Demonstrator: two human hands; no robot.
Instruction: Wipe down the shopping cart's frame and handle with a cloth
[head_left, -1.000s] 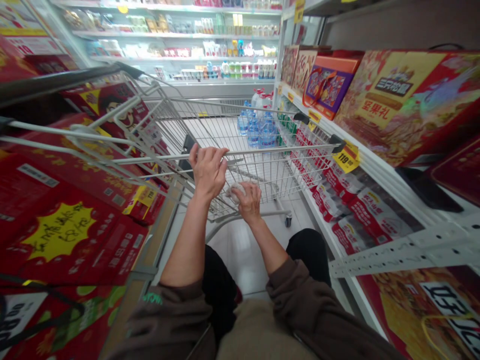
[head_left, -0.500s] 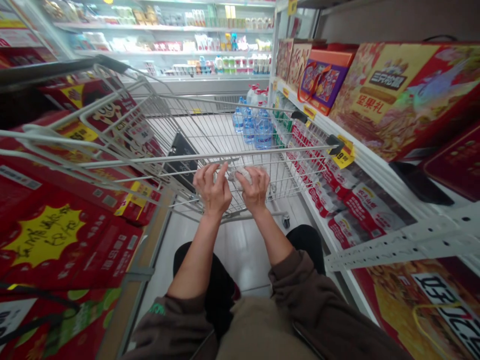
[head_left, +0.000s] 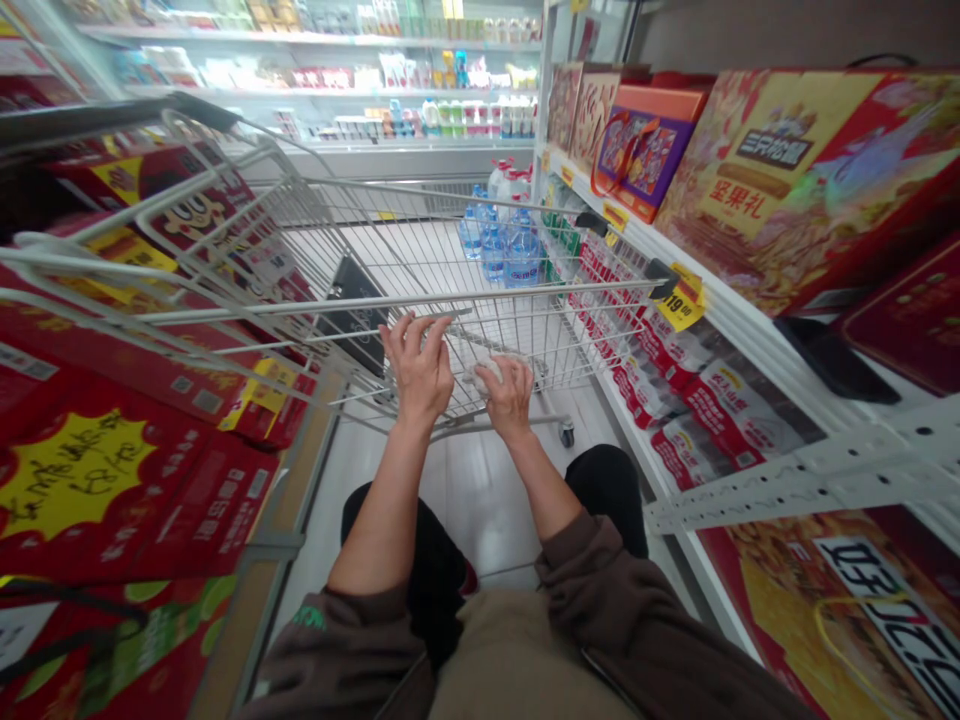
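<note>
A wire shopping cart [head_left: 420,300] stands sideways in front of me, its near rim running across the view. My left hand [head_left: 420,365] is at the cart's near side just below that rim, fingers curved and spread apart, with nothing clear in its palm. To its right, lower against the wire mesh, my right hand [head_left: 510,393] has its fingers bent around a crumpled whitish cloth [head_left: 486,374]. The two hands are apart. A dark panel [head_left: 356,318] hangs on the cart left of my left hand.
Red gift boxes [head_left: 172,470] are stacked at the left. On the right, a white shelf [head_left: 720,330] holds gift boxes [head_left: 787,180] above wrapped bottle packs [head_left: 735,410]. Large water bottles [head_left: 521,250] stand beyond the cart, before a lit refrigerated display [head_left: 337,150].
My hands have moved apart. The right hand went lower with the cloth, while the left rose slightly and its fingers spread. The whole view has shifted a little.
</note>
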